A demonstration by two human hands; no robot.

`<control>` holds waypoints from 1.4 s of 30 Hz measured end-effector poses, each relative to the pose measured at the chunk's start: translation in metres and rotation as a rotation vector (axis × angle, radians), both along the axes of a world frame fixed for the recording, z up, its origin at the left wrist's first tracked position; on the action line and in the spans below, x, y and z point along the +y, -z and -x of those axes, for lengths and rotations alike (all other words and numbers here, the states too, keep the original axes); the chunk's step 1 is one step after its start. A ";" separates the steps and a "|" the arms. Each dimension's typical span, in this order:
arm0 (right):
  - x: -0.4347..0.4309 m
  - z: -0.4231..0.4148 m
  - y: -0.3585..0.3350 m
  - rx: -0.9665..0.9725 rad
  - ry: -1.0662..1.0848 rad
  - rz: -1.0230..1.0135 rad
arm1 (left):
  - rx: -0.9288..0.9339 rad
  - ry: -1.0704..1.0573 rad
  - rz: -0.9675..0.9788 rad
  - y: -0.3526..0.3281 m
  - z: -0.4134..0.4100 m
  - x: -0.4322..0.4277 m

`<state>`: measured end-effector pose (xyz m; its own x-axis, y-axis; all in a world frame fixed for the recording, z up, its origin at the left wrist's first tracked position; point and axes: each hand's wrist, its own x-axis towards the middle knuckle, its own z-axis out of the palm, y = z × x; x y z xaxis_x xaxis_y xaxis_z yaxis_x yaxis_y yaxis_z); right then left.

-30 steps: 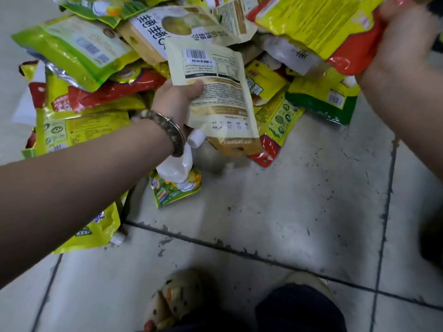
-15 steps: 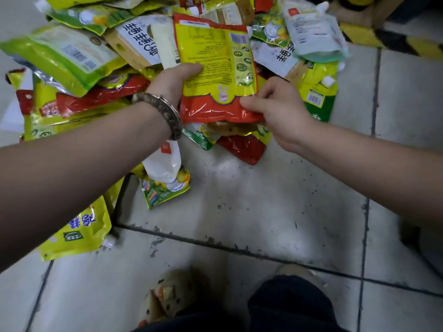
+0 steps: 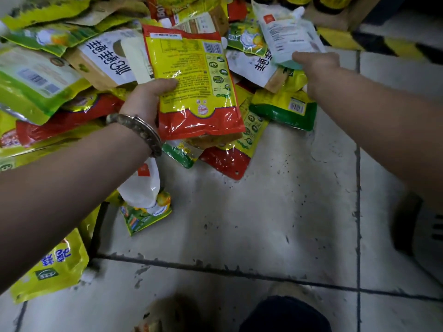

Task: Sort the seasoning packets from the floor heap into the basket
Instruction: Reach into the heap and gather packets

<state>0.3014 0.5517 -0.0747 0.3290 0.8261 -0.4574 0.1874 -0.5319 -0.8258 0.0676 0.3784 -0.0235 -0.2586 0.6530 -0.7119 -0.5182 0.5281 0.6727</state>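
Left hand [image 3: 146, 99]: thumb and fingers clamped the left edge of a yellow-red packet [image 3: 191, 87], raised over the heap [image 3: 48, 75].
Right hand [image 3: 316, 64]: touched the near edge of a white pouch [image 3: 285, 37], far right; pinch or mere contact could not be told.
Heap: many packets lay on the floor [image 3: 263, 212], far left.
Basket: not in view.
Progress: judged early; most sorting was left.
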 end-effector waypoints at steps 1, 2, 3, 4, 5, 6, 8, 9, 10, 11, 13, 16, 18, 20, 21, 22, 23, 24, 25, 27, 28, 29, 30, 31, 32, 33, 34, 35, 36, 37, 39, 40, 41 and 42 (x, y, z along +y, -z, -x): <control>0.003 0.002 0.001 -0.017 -0.024 0.016 | -0.007 0.005 0.002 0.001 -0.001 0.001; 0.006 0.006 0.002 -0.040 -0.044 0.047 | -0.011 0.004 0.008 0.003 -0.001 0.001; 0.011 0.007 0.004 -0.056 -0.062 0.067 | -0.018 0.006 0.010 0.005 -0.001 0.001; 0.014 0.007 0.006 -0.071 -0.060 0.089 | -0.020 0.011 0.014 0.006 0.000 0.001; 0.016 0.007 0.007 -0.085 -0.035 0.087 | -0.020 0.023 0.019 0.008 0.001 0.001; 0.017 0.007 0.007 -0.115 -0.005 0.060 | -0.012 0.037 0.028 0.010 0.002 0.002; 0.015 0.009 0.008 -0.163 0.041 0.005 | 0.007 0.051 0.054 0.013 0.004 0.002; 0.018 0.008 0.012 -0.157 0.065 -0.033 | 0.001 0.048 0.055 0.014 0.004 0.003; 0.018 0.007 0.014 -0.121 0.099 -0.050 | -0.017 0.040 0.047 0.015 0.004 0.003; 0.021 0.004 0.018 -0.070 0.124 -0.059 | -0.039 0.030 0.033 0.015 0.003 0.004; 0.022 -0.003 0.017 -0.015 0.118 -0.048 | -0.061 0.013 0.024 0.015 0.001 0.005; 0.026 0.002 0.008 0.038 0.152 -0.057 | -0.059 0.008 0.040 0.016 0.000 0.007; 0.028 0.012 0.002 0.091 0.210 -0.065 | -0.062 0.010 0.040 0.016 -0.001 0.008; 0.028 0.020 -0.001 0.163 0.224 -0.047 | -0.058 0.010 0.029 0.017 -0.002 0.009; 0.028 0.022 -0.001 0.232 0.220 -0.037 | -0.044 0.013 0.035 0.017 -0.002 0.009; 0.026 0.022 -0.003 0.313 0.211 -0.016 | -0.027 0.015 0.042 0.017 -0.002 0.009; 0.024 0.023 -0.006 0.396 0.206 0.007 | -0.021 0.013 0.042 0.018 -0.002 0.010; 0.023 0.023 -0.008 0.458 0.201 0.027 | -0.026 0.008 0.033 0.019 -0.002 0.010; 0.022 0.023 -0.008 0.484 0.191 0.047 | -0.032 0.006 0.025 0.019 -0.002 0.010; 0.022 0.022 -0.008 0.493 0.199 0.042 | -0.029 0.008 0.015 0.021 -0.001 0.011; 0.020 0.020 -0.009 0.499 0.206 0.021 | -0.022 0.005 0.014 0.022 0.000 0.011; 0.018 0.018 -0.009 0.505 0.207 -0.001 | -0.016 0.000 0.013 0.022 0.000 0.010; 0.016 0.015 -0.010 0.506 0.209 -0.018 | -0.009 -0.005 0.015 0.023 0.001 0.010; 0.014 0.012 -0.011 0.526 0.204 -0.038 | -0.005 -0.012 0.020 0.024 0.002 0.010; 0.010 0.009 -0.013 0.553 0.198 -0.050 | -0.008 -0.020 0.022 0.024 0.002 0.009; 0.007 0.007 -0.016 0.587 0.185 -0.063 | -0.019 -0.030 0.019 0.024 0.002 0.009; 0.002 0.005 -0.020 0.634 0.175 -0.072 | -0.026 -0.037 0.017 0.023 0.001 0.008; -0.002 0.003 -0.025 0.696 0.178 -0.086 | -0.022 -0.042 0.020 0.023 0.000 0.007; -0.007 0.002 -0.030 0.769 0.181 -0.103 | -0.012 -0.047 0.019 0.023 0.000 0.006; -0.013 0.001 -0.035 0.837 0.173 -0.123 | -0.003 -0.052 0.014 0.023 -0.001 0.005; -0.023 0.000 -0.048 0.964 0.134 -0.156 | -0.026 -0.076 -0.003 0.023 -0.003 0.004; -0.028 0.001 -0.056 1.007 0.101 -0.169 | -0.050 -0.087 -0.009 0.022 -0.006 0.003; -0.032 0.003 -0.063 1.039 0.060 -0.187 | -0.076 -0.091 -0.012 0.020 -0.010 0.002; -0.036 0.005 -0.070 1.065 0.013 -0.213 | -0.096 -0.094 -0.007 0.018 -0.014 0.001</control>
<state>0.2961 0.5157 -0.0049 -0.1427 0.9214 -0.3614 -0.6848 -0.3555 -0.6362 0.0811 0.3796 -0.0417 -0.2495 0.6345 -0.7315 -0.6274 0.4695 0.6212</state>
